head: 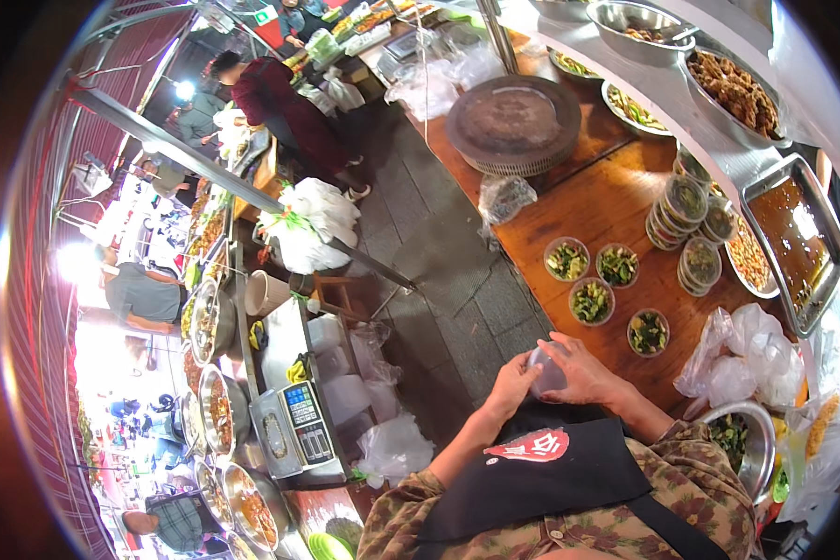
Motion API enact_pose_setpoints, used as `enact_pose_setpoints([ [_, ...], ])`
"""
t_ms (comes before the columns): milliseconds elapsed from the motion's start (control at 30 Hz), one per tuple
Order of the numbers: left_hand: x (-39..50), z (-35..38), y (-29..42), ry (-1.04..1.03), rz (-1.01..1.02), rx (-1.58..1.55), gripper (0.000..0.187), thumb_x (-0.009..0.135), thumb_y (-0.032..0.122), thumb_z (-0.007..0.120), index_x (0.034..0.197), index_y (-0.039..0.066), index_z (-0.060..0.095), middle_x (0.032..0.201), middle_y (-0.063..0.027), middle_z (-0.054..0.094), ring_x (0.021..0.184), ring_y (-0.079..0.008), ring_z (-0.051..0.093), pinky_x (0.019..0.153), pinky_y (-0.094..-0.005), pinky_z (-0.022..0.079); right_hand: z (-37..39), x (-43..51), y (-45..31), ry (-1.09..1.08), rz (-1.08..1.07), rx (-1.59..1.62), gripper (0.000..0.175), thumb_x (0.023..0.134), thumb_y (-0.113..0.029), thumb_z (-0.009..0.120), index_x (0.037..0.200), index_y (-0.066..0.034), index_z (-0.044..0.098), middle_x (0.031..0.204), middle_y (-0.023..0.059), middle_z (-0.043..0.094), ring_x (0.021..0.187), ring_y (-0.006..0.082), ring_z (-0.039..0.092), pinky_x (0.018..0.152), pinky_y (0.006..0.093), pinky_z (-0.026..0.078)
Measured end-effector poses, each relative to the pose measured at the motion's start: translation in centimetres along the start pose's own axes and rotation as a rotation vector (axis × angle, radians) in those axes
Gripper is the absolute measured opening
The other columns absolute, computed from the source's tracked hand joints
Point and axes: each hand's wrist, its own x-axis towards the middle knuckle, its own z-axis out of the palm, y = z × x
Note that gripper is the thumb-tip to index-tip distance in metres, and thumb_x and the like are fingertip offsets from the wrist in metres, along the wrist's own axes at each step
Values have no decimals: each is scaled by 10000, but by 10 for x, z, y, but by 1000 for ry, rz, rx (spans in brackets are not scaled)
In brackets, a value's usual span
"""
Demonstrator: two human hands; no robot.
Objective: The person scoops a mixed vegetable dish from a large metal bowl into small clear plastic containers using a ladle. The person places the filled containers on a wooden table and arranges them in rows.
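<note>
In front of my black apron [532,483], both hands are on a translucent plastic piece [550,374], a cup or lid; which of these I cannot tell. My left hand [512,386] grips its left side, and the fingers of my right hand [586,374] curl over the right side. On the wooden table beyond stand open clear cups of chopped greens: one cup [648,332] near my right hand, and a group of three including this cup [592,302]. Farther right rise stacks of lidded cups [677,210]. By my right elbow is a metal bowl [759,448] of greens.
A round dark griddle [514,126] sits at the table's far end. Plastic bags [738,350] and a metal tray of brown sauce [794,245] lie to the right. A slanted metal pole [252,185] crosses on the left, near a scale [308,423]. A person [287,112] stands across the aisle.
</note>
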Motion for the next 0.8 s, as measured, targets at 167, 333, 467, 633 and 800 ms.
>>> enact_pose_setpoints([
  [167, -16, -8, 34, -77, -135, 138, 450, 943, 137, 600, 1330, -55, 475, 1132, -91, 613, 991, -139, 581, 888, -278, 465, 26, 3, 11, -21, 17, -67, 1049, 669, -505, 798, 1441, 8, 305, 1429, 327, 288, 1336, 450, 301, 1111, 455, 279],
  [333, -20, -7, 38, -77, -67, 44, 470, 940, 123, 600, 1360, -34, 457, 1181, -112, 600, 1021, -190, 602, 895, -319, 499, 22, 0, 26, 35, 41, 348, 1013, 697, -410, 806, 1470, -13, 285, 1427, 251, 338, 1356, 360, 324, 1120, 411, 280],
  [467, -4, -8, 16, -84, -133, -245, 439, 901, 41, 582, 1329, -10, 496, 1159, -108, 615, 969, -190, 619, 850, -321, 527, 9, -6, 26, 64, 102, 626, 980, 719, -365, 811, 1480, -30, 292, 1414, 192, 388, 1329, 301, 378, 1118, 386, 290],
  [633, 0, -15, -9, -62, -122, -281, 402, 871, -18, 448, 1263, -54, 528, 1115, -99, 638, 962, -154, 635, 833, -270, 520, -8, -36, 49, 312, 308, 797, 907, 743, -351, 791, 1452, -22, 330, 1324, 159, 479, 1260, 239, 435, 1079, 351, 342],
  [800, -1, -29, -10, -40, -91, -393, 370, 910, 16, 472, 1275, -44, 490, 1143, -123, 618, 1010, -210, 641, 867, -346, 551, -31, -80, 113, 456, 895, -577, 916, 691, -487, 754, 1458, -193, 349, 1451, 220, 274, 1290, 460, 341, 1011, 551, 378],
])
